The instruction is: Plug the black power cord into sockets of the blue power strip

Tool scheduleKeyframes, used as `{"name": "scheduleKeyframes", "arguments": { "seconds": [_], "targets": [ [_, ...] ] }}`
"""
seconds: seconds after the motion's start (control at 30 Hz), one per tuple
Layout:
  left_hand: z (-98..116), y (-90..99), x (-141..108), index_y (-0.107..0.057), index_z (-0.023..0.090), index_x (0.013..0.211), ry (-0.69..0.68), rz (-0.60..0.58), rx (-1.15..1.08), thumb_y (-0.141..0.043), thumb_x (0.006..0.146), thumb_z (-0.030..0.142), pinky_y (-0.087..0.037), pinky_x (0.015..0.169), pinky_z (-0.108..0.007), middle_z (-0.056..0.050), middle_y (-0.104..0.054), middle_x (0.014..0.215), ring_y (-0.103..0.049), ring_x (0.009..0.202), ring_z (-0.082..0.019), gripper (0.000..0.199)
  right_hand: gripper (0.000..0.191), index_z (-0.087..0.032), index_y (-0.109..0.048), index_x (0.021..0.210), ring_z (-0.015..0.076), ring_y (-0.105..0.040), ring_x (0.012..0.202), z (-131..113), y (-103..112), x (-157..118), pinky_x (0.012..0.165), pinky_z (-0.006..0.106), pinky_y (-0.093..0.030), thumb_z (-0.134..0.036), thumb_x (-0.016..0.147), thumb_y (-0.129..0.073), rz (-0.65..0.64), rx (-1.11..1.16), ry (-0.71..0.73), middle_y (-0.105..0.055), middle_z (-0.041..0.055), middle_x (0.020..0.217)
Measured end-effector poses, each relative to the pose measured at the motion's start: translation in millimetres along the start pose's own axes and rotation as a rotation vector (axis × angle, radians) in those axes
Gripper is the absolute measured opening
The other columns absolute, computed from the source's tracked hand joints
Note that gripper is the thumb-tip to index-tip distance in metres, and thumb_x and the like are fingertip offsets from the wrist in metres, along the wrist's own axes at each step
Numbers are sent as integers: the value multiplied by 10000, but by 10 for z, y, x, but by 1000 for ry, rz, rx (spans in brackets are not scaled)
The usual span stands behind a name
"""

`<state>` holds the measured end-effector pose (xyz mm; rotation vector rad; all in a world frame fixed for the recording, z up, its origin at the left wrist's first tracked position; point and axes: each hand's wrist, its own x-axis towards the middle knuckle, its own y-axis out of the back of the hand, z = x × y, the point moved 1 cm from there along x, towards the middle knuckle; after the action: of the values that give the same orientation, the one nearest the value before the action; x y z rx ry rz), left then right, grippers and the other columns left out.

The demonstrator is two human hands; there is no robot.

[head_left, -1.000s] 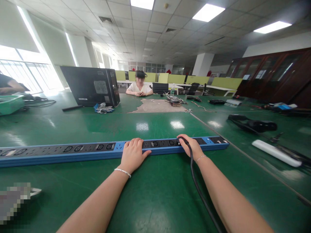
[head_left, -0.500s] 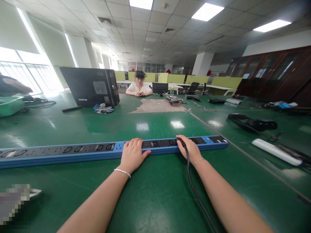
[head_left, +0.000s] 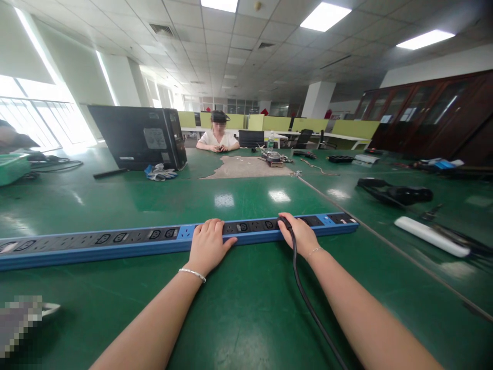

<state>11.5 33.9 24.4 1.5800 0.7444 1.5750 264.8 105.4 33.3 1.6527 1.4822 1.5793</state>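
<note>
Head: green table (head_left: 242, 293) under ceiling lights (head_left: 325, 17); left hand (head_left: 207, 244) spread, right hand (head_left: 301, 237) pinching plug (head_left: 285, 222).

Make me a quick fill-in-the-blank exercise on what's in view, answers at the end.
1. The long power strip has a casing coloured ____.
2. Of left grip and right grip, the one holding the black cable is the ____.
3. The person across the green table wears a ____ top.

Missing words: blue; right; white.
</note>
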Motion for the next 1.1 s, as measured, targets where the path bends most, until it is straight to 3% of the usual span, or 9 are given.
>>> {"name": "scheduleKeyframes", "arguments": {
  "seconds": [0.17, 0.33, 0.47, 0.7, 0.93, 1.1],
  "targets": [
    [-2, 0, 0, -515, 154, 1090, -6, -2, 1, -489, 794, 499, -358, 902, -400, -111, -589, 1125, -498, 1081, -255, 456, 330, -210, -568, 1117, 203, -608, 966, 0, -155, -50, 941, 386, -390, -316, 848, -408, 191, 129, 36, -665, 55, 1063],
    [1, 4, -3, -515, 167, 1095, -8, -7, -2, -479, 798, 501, -352, 913, -405, -115, -584, 1132, -490, 1094, -258, 448, 337, -209, -601, 1097, 223, -549, 1089, -6, -237, -47, 961, 394, -364, -335, 830, -439, 257, 92, -25, -652, 64, 1097],
    [5, 7, 0, -516, 170, 1094, 0, -17, -15, -485, 792, 505, -354, 913, -409, -115, -584, 1127, -489, 1092, -260, 452, 346, -240, -602, 1121, 248, -490, 1158, -23, -230, -48, 975, 426, -339, -343, 834, -438, 267, 22, -71, -625, 40, 1154],
    [9, 13, 4, -517, 170, 1078, 11, -19, -11, -492, 789, 501, -355, 908, -406, -114, -587, 1118, -493, 1086, -261, 440, 320, -254, -649, 1049, 239, -543, 1088, -34, -195, -27, 942, 397, -371, -364, 829, -444, 236, -4, -101, -676, 47, 1024],
    [5, 8, 3, -511, 165, 1076, -3, -9, 0, -489, 793, 500, -356, 902, -407, -115, -589, 1117, -493, 1088, -264, 438, 400, -236, -569, 1186, 245, -502, 1145, -15, -230, -60, 973, 427, -329, -390, 839, -441, 218, -24, -89, -639, 71, 1116],
    [13, 8, 6, -518, 174, 1084, 1, -19, -4, -493, 789, 501, -359, 903, -412, -116, -588, 1124, -495, 1087, -263, 441, 382, -251, -574, 1177, 249, -500, 1147, -19, -220, -63, 979, 442, -322, -383, 838, -457, 234, -3, -82, -633, 58, 1134]
  ]
}}
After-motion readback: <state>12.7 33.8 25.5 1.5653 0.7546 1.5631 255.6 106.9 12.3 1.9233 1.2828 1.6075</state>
